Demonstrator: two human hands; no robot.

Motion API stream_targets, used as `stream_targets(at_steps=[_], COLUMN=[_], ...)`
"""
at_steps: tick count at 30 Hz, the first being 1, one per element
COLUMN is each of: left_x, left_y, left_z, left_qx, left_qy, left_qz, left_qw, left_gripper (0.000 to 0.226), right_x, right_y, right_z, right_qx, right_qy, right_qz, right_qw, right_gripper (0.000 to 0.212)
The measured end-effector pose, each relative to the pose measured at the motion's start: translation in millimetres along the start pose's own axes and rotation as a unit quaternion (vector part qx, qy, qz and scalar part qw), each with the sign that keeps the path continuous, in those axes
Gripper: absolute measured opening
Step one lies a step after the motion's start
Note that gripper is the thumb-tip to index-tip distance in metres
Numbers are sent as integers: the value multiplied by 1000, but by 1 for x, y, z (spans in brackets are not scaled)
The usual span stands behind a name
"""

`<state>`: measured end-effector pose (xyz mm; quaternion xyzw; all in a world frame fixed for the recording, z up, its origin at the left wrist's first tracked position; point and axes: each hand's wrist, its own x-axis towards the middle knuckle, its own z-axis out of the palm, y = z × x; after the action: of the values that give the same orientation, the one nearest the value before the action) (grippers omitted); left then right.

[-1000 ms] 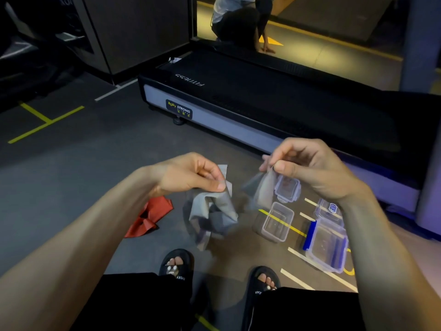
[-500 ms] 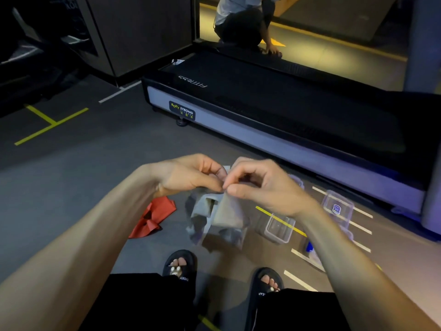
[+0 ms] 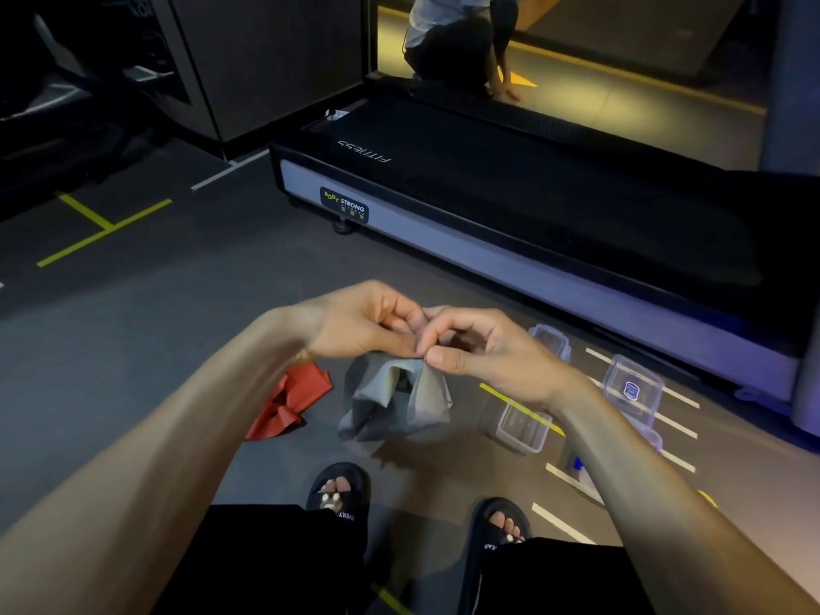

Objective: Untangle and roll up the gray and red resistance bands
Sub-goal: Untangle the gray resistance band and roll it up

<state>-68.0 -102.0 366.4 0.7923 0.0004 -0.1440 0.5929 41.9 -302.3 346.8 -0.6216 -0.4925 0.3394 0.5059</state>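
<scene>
The gray resistance band point(image 3: 395, 399) hangs in loose folds above the floor, held at its top edge. My left hand point(image 3: 364, 319) pinches that edge with thumb and fingers. My right hand point(image 3: 483, 348) pinches the same edge right beside it, fingertips of both hands touching. The red resistance band point(image 3: 290, 403) lies crumpled on the dark floor to the left, below my left forearm, untouched.
Several clear plastic containers point(image 3: 521, 426) and lids point(image 3: 632, 386) sit on the floor to the right. A black treadmill point(image 3: 510, 201) runs across behind my hands. My sandalled feet point(image 3: 339, 492) are below the band. Another person point(image 3: 457, 42) crouches at the far end.
My right hand came in from the right and met my left hand, bringing the two held parts of the gray band together. The band now hangs folded beneath both hands.
</scene>
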Motion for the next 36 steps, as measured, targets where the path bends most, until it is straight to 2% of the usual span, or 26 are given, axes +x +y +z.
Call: stream_targets(at_steps=[5, 9, 13, 16, 19, 26, 36], left_x=[0, -3, -5, -4, -2, 0, -6], left_y=[-2, -2, -4, -4, -3, -3, 1], left_z=[1, 3, 10, 16, 19, 15, 8], left_qx=[20, -16, -20, -28, -15, 22, 68], left_qy=[37, 43, 26, 45, 69, 106, 100], left_qz=[-5, 4, 15, 33, 58, 49, 18], left_qw=[999, 999, 999, 998, 996, 993, 993], left_gripper=[3, 17, 6, 7, 8, 13, 19], right_x=[2, -1, -7, -12, -15, -18, -17], right_y=[-7, -16, -31, -38, -41, -40, -39], right_z=[-10, -17, -31, -42, -50, -60, -61], right_qx=[-83, -41, 10, 25, 1, -62, -102], right_qy=[-29, -4, 15, 29, 36, 31, 44], right_qz=[18, 3, -19, -28, -28, 2, 24], right_qw=[996, 999, 1000, 999, 999, 998, 993], right_gripper=[9, 5, 7, 7, 3, 11, 13])
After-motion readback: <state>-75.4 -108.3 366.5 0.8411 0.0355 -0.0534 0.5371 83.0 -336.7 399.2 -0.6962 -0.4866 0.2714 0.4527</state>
